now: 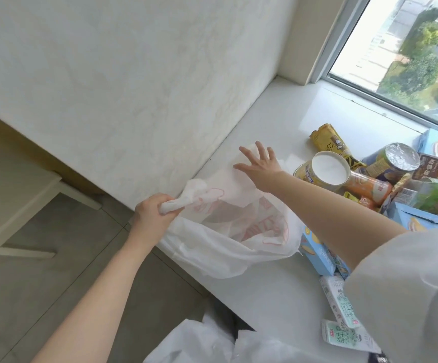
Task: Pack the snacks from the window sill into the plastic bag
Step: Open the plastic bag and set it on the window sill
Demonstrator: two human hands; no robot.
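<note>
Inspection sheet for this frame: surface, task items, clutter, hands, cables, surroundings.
Surface: white window sill, snacks grouped at its right.
Task items: plastic bag with red print lies open on the sill, part over the edge; canister with white lid, foil-topped canister, yellow packet, blue boxes, milk cartons all outside it.
Clutter: second white bag at bottom edge.
Hands: left hand grips the bag's handle; right hand spread over the bag's far side.
Cables: nothing seen.
Surroundings: white wall, window, grey floor.
</note>
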